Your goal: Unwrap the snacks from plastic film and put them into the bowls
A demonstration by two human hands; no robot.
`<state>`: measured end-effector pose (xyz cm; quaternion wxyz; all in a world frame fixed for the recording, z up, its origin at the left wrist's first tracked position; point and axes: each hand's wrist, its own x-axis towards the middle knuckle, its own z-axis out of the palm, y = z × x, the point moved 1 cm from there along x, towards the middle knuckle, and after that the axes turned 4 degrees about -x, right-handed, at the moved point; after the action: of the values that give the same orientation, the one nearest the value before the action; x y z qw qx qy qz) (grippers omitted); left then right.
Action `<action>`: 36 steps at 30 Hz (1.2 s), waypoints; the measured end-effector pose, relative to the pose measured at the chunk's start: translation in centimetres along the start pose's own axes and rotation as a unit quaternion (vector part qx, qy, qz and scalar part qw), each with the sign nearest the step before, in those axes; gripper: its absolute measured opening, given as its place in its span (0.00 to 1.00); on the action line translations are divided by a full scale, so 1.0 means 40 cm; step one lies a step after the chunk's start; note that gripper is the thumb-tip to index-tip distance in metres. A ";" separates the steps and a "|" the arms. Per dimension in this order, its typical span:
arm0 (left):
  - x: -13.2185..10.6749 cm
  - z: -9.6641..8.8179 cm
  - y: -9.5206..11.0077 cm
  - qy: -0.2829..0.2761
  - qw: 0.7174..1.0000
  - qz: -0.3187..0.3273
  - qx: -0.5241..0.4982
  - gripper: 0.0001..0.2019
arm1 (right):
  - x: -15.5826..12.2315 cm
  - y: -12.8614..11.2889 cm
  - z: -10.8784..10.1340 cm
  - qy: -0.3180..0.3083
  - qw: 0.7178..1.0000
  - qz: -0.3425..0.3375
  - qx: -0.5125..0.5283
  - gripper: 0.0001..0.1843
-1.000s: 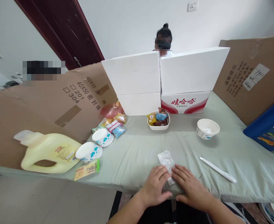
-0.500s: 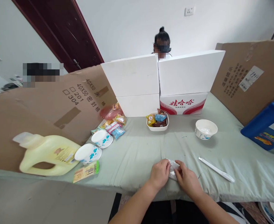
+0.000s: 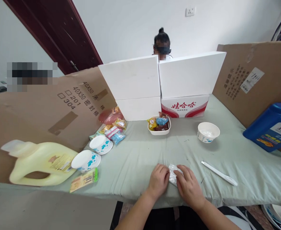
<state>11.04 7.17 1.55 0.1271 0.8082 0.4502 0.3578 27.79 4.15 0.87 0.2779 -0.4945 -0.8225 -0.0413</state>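
A small clear plastic packet [image 3: 173, 172] lies on the pale green cloth near the table's front edge, folded short. My left hand [image 3: 158, 180] has its fingers curled against the packet's left side. My right hand [image 3: 188, 186] rests on its right side with fingers bent over it. Both hands press or pinch the packet between them. Most of the packet is hidden under my fingers.
A white pen-like tool [image 3: 218, 172] lies to the right. A white bowl [image 3: 208, 131] and a dish of wrapped snacks [image 3: 159, 124] stand further back. Two patterned bowls [image 3: 85, 159], a yellow jug [image 3: 40, 163] and loose snack packets sit left. Cardboard and white foam panels wall the table; a person sits behind them.
The packet lay stretched out under my flat hands a second ago. Now it is folded into a short bundle and my fingers have closed in on it from both sides.
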 end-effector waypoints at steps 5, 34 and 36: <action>-0.003 0.003 0.001 -0.003 1.000 -0.027 0.010 0.14 | -0.014 -0.008 0.047 -0.088 0.991 -0.089 -0.037 0.42; 0.006 -0.008 0.004 -0.016 0.996 -0.088 0.007 0.11 | 0.319 0.478 -0.152 -0.137 0.952 0.187 -0.201 0.28; 0.007 -0.007 0.004 -0.018 0.996 -0.089 0.006 0.11 | 0.325 0.434 -0.147 -0.100 0.962 0.171 -0.189 0.26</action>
<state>11.04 7.28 1.95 0.1615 0.7720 0.5203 0.3274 40.13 21.23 8.71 0.0984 -0.6732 -0.7262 -0.0985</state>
